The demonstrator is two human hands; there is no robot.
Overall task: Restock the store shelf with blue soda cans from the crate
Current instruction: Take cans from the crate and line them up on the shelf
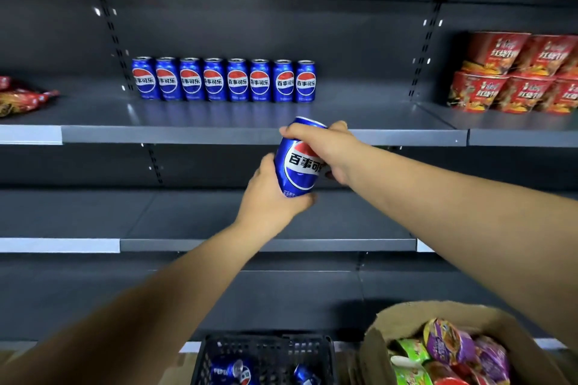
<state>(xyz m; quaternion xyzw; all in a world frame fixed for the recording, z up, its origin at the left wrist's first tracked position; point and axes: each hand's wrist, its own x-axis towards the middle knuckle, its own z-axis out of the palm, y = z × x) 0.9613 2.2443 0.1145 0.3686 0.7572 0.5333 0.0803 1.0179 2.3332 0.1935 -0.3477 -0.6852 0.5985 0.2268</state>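
Blue aluminium fills the middle of the view: one blue soda can (299, 157) is held in front of the grey shelf edge (200, 134), tilted a little with its top toward twelve o'clock and its label facing the camera. The left hand (272, 194) cups the can's bottom from seven o'clock, fingers curled round its base and lower side. The right hand (331, 150) comes in from three o'clock and grips the upper part, fingers wrapped over the top rim and thumb under at the side. Both hands have hold of the same can.

At eleven o'clock from the held can, a row of eight matching cans (223, 80) stands upright at the back of the dark shelf (359, 109), side by side and touching or nearly so, labels forward. The shelf board to the right of that row is bare up to the upright.

Far at two o'clock, red instant noodle cups (516, 72) are stacked in two layers. At nine o'clock, red snack packets (22, 97) lie at the frame's edge.

Down at six o'clock sits a black plastic crate (266, 353) with several blue cans (234, 372) lying on their sides inside it. Just beside it at five o'clock, a brown cardboard box (391, 322) holds purple and green noodle cups (447, 344).
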